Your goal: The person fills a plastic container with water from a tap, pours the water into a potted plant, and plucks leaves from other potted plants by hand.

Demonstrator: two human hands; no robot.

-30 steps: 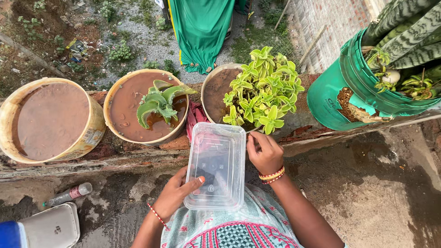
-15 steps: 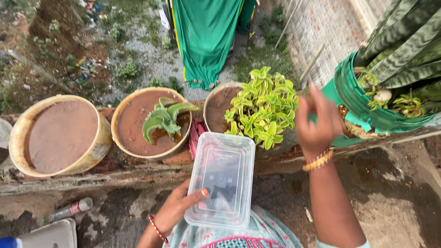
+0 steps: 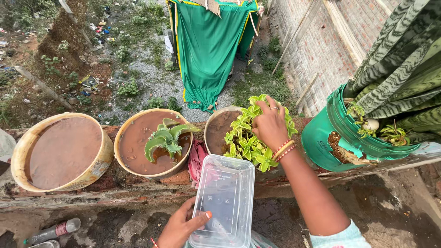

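My left hand [image 3: 183,226] holds a clear rectangular plastic container [image 3: 223,200] by its near left edge, thumb on top, low in the view. My right hand [image 3: 270,123] reaches forward into a yellow-green leafy plant [image 3: 248,142] growing in a round pot [image 3: 212,124] on the brick ledge. Its fingers are curled down among the leaves; whether they grip a leaf is hidden. Bangles circle that wrist.
On the ledge [image 3: 115,183] stand a soil-filled pot [image 3: 62,151], a pot with a spiky succulent [image 3: 163,138] in muddy water, and a green bucket [image 3: 340,138] with a striped plant. A red cloth [image 3: 196,158] lies between pots. A bottle [image 3: 50,232] lies below. Green fabric [image 3: 206,50] hangs beyond.
My right hand left the container's far corner, swung up to the right, then came down into the leafy plant. The container dropped lower in view as my head lifted.
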